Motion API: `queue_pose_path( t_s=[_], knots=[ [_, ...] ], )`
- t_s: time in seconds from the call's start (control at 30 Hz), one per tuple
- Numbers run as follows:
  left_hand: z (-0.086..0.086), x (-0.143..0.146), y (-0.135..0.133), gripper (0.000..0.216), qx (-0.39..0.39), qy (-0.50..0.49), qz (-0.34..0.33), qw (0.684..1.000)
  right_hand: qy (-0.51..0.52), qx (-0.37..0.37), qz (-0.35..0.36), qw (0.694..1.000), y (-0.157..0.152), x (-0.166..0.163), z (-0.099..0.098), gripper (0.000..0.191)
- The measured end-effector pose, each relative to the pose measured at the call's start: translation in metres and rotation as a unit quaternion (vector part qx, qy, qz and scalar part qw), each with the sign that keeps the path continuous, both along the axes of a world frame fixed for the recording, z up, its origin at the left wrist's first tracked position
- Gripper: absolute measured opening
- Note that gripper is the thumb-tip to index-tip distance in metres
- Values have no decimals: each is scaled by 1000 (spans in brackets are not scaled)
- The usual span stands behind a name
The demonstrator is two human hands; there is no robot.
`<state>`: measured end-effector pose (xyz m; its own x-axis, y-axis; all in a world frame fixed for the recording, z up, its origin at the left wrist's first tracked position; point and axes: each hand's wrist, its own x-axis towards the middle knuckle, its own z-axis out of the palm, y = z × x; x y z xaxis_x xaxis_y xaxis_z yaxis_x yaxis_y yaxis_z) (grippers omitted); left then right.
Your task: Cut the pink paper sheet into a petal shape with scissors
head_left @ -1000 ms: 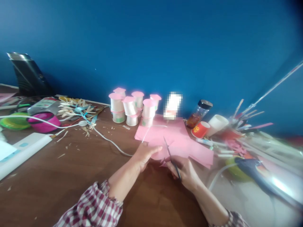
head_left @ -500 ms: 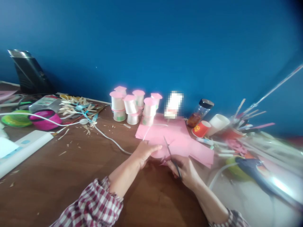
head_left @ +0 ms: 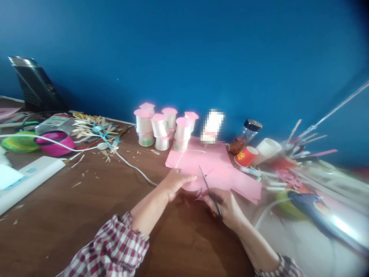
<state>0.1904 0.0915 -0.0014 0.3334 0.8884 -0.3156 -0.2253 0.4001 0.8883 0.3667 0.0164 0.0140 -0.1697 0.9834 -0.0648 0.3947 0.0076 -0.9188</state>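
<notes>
Both hands meet at the near edge of the paper pile: the left hand pinches a small pink paper piece between thumb and fingers, and the right hand is closed round the handles of the scissors, whose blades point up beside that piece. Its edge looks curved and notched, so I'd judge the cutting partway through, though blur hides the cut line. Beyond, the pink sheets lie flat and mostly whole on the tabletop.

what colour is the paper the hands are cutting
Pink; the head view shows it best: paper in left hand, scissors in right hand.
</notes>
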Motion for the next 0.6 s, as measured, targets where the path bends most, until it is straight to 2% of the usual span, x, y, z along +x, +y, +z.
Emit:
queue_pose_path(
  t_s=[0.33,0.6],
  knots=[
    [4,-5,2,45,0,13,-21,1000,-7,-1,15,1000,0,0,1,25],
    [8,-7,3,51,-40,15,-17,999,-6,-2,16,1000,1,1,-2,25]
  ],
)
